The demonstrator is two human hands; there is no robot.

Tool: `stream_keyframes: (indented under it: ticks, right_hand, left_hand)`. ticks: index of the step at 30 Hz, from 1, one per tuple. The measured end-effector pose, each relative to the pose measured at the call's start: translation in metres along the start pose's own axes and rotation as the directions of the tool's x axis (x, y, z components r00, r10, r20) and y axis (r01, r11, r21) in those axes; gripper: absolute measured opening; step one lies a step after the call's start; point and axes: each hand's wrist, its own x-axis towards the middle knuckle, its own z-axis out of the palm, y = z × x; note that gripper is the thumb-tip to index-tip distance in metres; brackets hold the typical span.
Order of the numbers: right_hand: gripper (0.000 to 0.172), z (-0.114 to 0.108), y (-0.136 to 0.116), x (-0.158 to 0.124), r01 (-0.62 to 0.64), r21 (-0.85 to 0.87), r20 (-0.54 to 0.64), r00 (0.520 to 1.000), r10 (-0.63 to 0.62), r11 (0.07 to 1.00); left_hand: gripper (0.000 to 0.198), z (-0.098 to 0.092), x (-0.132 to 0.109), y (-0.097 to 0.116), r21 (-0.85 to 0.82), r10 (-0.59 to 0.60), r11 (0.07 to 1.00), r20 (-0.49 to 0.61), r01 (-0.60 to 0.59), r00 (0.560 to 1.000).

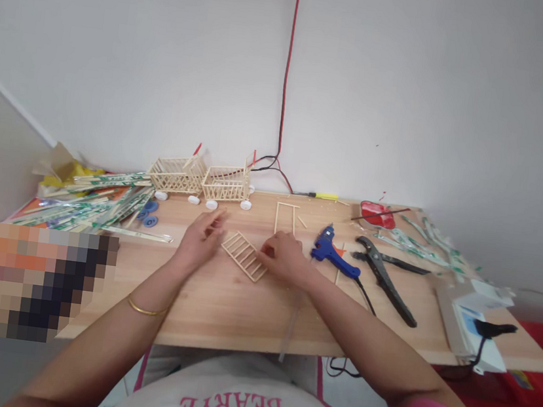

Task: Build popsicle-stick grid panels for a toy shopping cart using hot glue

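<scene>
A small ladder-like frame of thin wooden sticks [244,257] lies at a slant at the middle of the table. My right hand [285,257] has its curled fingers on the frame's right end. To the left of the frame is my left hand [199,237], apart from it, with fingers loosely bent and nothing seen in them. Just beyond my right hand lies an open stick frame [276,216], partly hidden by that hand. A blue glue gun [329,249] rests to the right, its nozzle pointing away from me.
Two stick-built carts [176,175] with white wheels stand at the back left. Wrapped chopsticks [97,208] and blue wheels [150,215] lie at left. Black cutting pliers [385,280], a red packet [377,215], a yellow marker [326,196] and a white box [470,314] are at right.
</scene>
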Motion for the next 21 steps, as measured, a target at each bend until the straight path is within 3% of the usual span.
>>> stream_keyframes:
  ticks: [5,7,10,14,21]
  right_hand:
    - [0.016,-0.001,-0.004,0.003,0.057,0.054,0.052,0.997,-0.059,0.997]
    - [0.014,-0.006,-0.004,0.003,0.100,0.071,0.021,0.995,-0.102,0.992]
    - [0.012,-0.016,-0.005,0.001,0.218,0.095,-0.060,0.975,-0.213,0.971]
    - [0.010,-0.024,-0.012,-0.002,0.321,0.074,-0.090,0.945,-0.315,0.944]
    - [0.010,-0.028,-0.023,-0.004,0.321,0.024,-0.077,0.945,-0.318,0.947]
  left_hand:
    - [0.037,0.003,0.001,-0.003,-0.160,-0.168,0.971,0.061,0.175,0.984]
    - [0.049,0.003,0.001,-0.001,-0.330,-0.235,0.908,0.106,0.258,0.966]
    - [0.055,0.002,-0.001,0.005,-0.528,-0.284,0.756,0.267,0.387,0.921]
    - [0.032,0.001,-0.006,0.012,-0.550,-0.281,0.685,0.406,0.478,0.869]
    - [0.025,0.003,-0.009,0.013,-0.544,-0.291,0.694,0.388,0.472,0.874]
